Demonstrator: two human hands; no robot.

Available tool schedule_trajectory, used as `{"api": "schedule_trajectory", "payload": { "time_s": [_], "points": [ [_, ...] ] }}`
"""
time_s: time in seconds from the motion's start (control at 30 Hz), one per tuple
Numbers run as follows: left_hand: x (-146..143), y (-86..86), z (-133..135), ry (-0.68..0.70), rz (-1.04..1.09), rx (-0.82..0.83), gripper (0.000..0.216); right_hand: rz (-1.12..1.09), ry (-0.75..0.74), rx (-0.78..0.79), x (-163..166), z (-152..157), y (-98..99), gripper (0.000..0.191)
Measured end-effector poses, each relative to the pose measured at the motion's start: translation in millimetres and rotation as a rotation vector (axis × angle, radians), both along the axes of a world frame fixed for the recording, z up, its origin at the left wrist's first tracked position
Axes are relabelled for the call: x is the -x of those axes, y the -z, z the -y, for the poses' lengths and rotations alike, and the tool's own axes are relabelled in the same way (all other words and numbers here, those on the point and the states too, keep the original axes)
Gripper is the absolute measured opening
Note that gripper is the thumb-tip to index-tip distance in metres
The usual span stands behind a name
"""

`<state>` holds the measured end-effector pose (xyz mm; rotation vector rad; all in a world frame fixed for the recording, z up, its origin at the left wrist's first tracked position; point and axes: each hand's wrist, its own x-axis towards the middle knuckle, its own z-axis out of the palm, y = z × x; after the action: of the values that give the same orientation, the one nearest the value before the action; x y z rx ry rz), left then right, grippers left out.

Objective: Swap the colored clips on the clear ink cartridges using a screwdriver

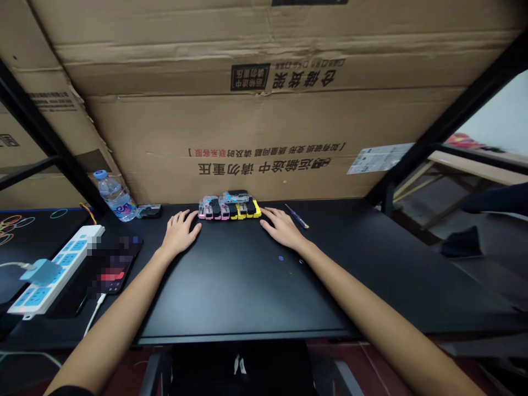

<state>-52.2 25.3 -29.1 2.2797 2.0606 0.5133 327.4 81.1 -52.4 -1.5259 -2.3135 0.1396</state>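
My left hand (180, 232) lies flat on the black desk (247, 286), fingers stretched out, holding nothing. My right hand (281, 227) also rests palm down with fingers spread. Between the two hands, against the cardboard wall, sits a row of small pink, black and yellow cartridges (229, 208), with one more lying on top. The fingertips of both hands are close to the ends of that row but do not touch it. A small screwdriver (297, 216) lies just right of my right hand.
A water bottle (116, 201) and a small dark device (149, 210) stand at the back left. A white power strip (58, 269) and a phone (117, 264) lie on the left. Large cardboard (264, 121) walls the back; a black frame post (445, 121) rises right.
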Motion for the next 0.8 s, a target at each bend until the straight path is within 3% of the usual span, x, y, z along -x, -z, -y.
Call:
{"api": "schedule_trajectory", "payload": {
  "time_s": [0.8],
  "points": [
    [2.2,4.9,-1.8,0.001,-0.011,0.000,0.053,-0.005,0.001,0.012,-1.1,-0.5,1.5,0.053]
  ]
}}
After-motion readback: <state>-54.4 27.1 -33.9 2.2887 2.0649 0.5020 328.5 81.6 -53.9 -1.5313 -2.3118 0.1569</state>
